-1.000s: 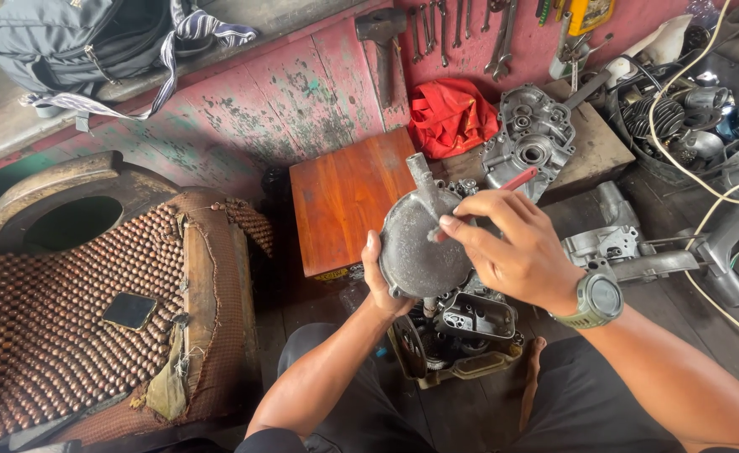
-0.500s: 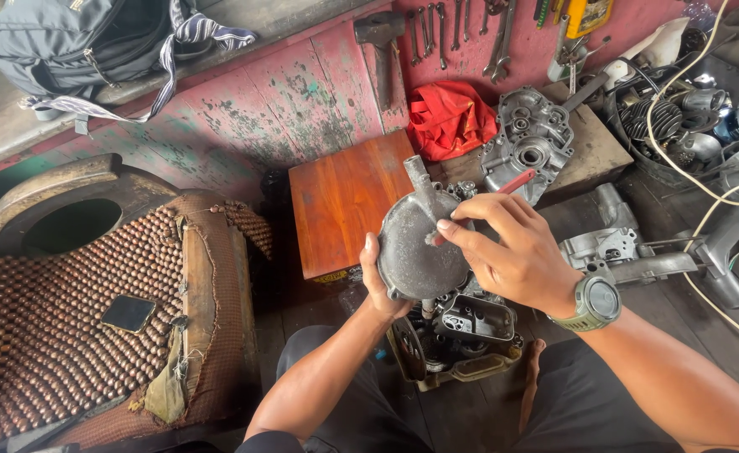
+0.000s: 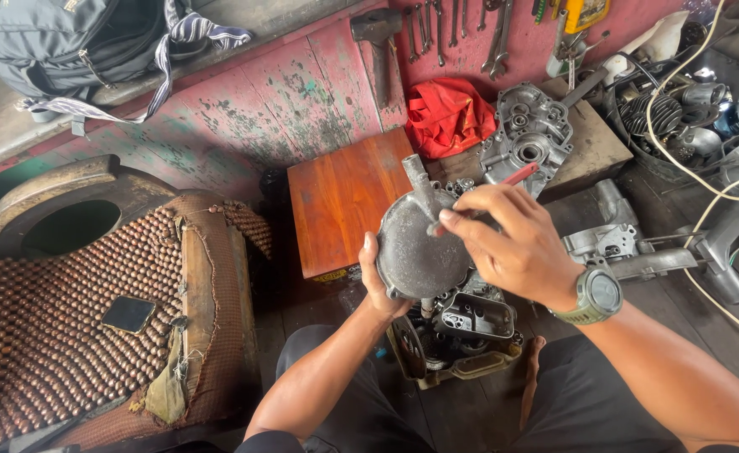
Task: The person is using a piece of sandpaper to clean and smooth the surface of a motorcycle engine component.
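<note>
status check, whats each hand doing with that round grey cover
Left hand cups round grey cover from below. Right hand works red-handled tool at its spout. Engine case sits beneath, nothing blocking.

Left hand (image 3: 379,285) cupped palm-up, right hand (image 3: 516,243) curled above it, fingers pinching.

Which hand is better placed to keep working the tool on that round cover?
Right. The right hand already holds the red-handled tool against the round metal cover; the left hand is occupied cradling the cover from below.
</note>
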